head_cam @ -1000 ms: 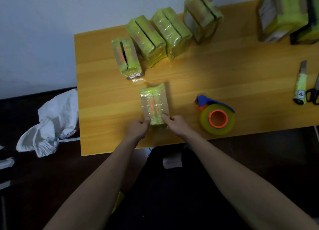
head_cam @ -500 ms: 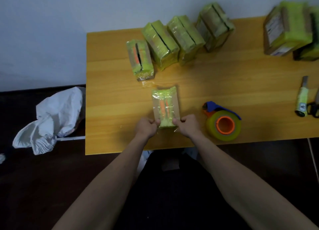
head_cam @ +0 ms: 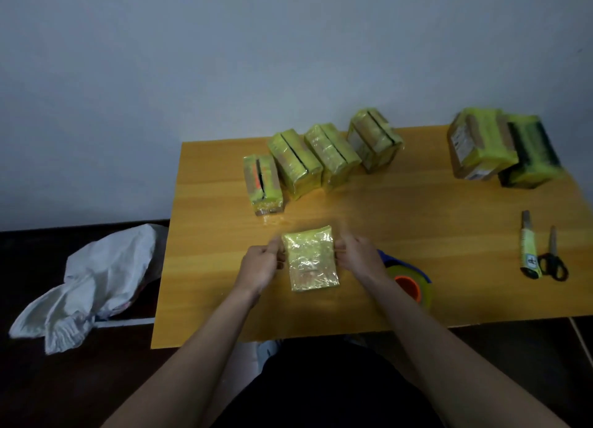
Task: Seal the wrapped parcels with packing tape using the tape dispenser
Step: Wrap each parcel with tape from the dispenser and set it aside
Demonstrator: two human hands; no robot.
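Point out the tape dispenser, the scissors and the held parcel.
tape dispenser (head_cam: 407,287): head view, orange core of the roll.
scissors (head_cam: 552,265): head view, black handles.
held parcel (head_cam: 311,259): head view, middle of its top face.

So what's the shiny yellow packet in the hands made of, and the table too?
The packet looks like cardboard or paper with yellow-green bands, covered in clear plastic film or tape: it is crinkly and throws glossy glints. What is inside does not show. Both hands, left and right, hold its sides. The table looks like wood or wood-look laminate: orange-brown with long grain lines and a smooth, faint sheen.
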